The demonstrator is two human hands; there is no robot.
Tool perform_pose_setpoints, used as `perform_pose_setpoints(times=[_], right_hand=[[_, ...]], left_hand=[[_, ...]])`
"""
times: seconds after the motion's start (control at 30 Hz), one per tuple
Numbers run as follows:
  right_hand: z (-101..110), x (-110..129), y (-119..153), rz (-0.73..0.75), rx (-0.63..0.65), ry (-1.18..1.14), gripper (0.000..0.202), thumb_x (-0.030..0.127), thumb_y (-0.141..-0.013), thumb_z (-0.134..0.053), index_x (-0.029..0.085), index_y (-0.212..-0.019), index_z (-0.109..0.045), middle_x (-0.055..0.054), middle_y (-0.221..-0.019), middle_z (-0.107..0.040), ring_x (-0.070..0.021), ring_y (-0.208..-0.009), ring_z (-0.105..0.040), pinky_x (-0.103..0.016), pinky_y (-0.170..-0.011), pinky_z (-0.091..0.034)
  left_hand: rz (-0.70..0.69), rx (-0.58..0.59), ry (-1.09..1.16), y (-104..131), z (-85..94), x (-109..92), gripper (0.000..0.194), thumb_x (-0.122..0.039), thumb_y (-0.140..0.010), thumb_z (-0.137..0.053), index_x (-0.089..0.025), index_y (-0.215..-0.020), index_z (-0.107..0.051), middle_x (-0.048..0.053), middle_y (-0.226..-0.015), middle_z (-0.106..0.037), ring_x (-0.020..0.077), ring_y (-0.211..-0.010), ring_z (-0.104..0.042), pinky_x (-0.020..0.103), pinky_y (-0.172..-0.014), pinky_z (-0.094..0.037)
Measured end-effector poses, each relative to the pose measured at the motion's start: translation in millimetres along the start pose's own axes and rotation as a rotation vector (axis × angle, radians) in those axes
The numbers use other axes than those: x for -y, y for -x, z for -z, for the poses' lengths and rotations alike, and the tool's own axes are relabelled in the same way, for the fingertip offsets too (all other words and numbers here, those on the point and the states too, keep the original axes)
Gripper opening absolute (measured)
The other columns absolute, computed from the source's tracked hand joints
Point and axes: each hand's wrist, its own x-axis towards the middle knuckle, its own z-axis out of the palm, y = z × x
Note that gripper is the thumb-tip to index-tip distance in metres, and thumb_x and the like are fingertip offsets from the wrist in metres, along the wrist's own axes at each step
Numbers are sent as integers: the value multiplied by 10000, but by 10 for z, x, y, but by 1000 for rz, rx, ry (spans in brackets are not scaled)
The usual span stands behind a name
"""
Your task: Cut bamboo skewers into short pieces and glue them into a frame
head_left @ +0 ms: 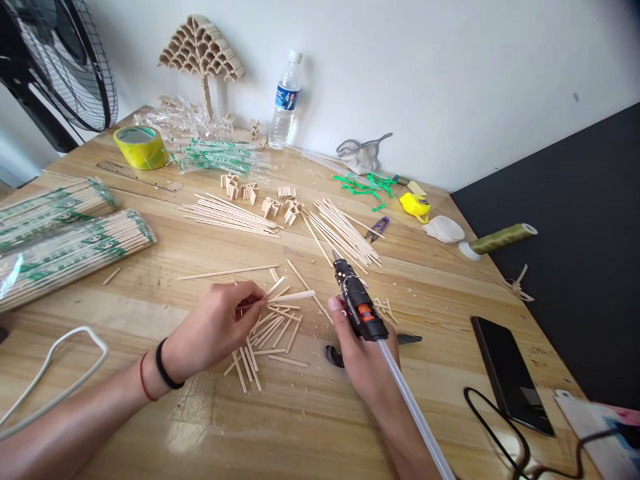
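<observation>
My left hand (220, 323) pinches short cut wooden sticks (293, 296) between thumb and fingertips, just above the table. Under and beside it lies a loose pile of short stick pieces (270, 333). My right hand (367, 363) is wrapped round a black hot glue gun (357, 300), its nozzle pointing away from me toward a bundle of long sticks (345, 230). A long translucent glue stick (415, 407) juts out of the gun's back end. The gun's tip and the sticks in my left hand are apart.
Packaged sticks (90, 247) lie left, near yellow tape (140, 147) and a fan (65, 60). Small glued stick pieces (273, 203), a tree-shaped stick model (203, 57) and a water bottle (286, 100) are farther back. Purple snips (377, 229) and a phone (511, 373) lie right.
</observation>
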Motion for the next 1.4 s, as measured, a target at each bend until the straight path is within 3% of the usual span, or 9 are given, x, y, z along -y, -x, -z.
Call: perform_pose_setpoints(times=[0.43,0.6,0.93,1.2,1.3,1.4], right_hand=[[-16,62,41,-102,61,-196,377,573,-956,-628,205,-876,-627,45,-615,-514,-122,-544,-479,-233,-513,-397],[-24,93,49,-84,94,-259,410,574,-958,-626,192,-1098,-678,33,-627,-582,-130,-536,-521,-239,-492,-401],[5,136,73,-40,159,-262,331,531,-963,-638,205,-999,-685,6,-660,-626,-146,-562,-542,-256,-515,-409],[19,54,53,-20,131,-281,319,530,-987,-618,212,-968,-628,32,-651,-583,-126,-549,-514,-249,-532,-419],[18,10,50,-13,126,-289,322,540,-998,-599,221,-1039,-588,39,-671,-583,-128,-556,-522,-248,-531,-422],[22,-13,62,3,115,-263,330,548,-1012,-566,225,-945,-557,30,-696,-574,-127,-564,-514,-251,-543,-430]], left_hand=[[-77,24,5,26,-14,8,149,-218,-981,-582,-171,-962,-722,23,-818,-771,134,-694,-675,219,-636,-479],[-194,-13,-15,27,-25,3,129,-186,-986,-596,-164,-966,-721,28,-832,-762,131,-700,-679,221,-656,-487],[-407,-95,-49,39,-22,0,190,-111,-981,-569,-169,-1007,-749,60,-869,-768,126,-723,-701,202,-650,-511],[-370,-96,9,19,-2,-16,170,-119,-972,-589,-177,-993,-748,51,-880,-768,125,-755,-706,206,-688,-521],[-317,-119,10,9,26,-29,144,-130,-964,-605,-171,-973,-743,36,-843,-750,112,-707,-670,199,-657,-497],[-238,-148,11,2,60,-46,119,-163,-961,-624,-173,-918,-734,14,-777,-720,103,-653,-622,198,-613,-463]])
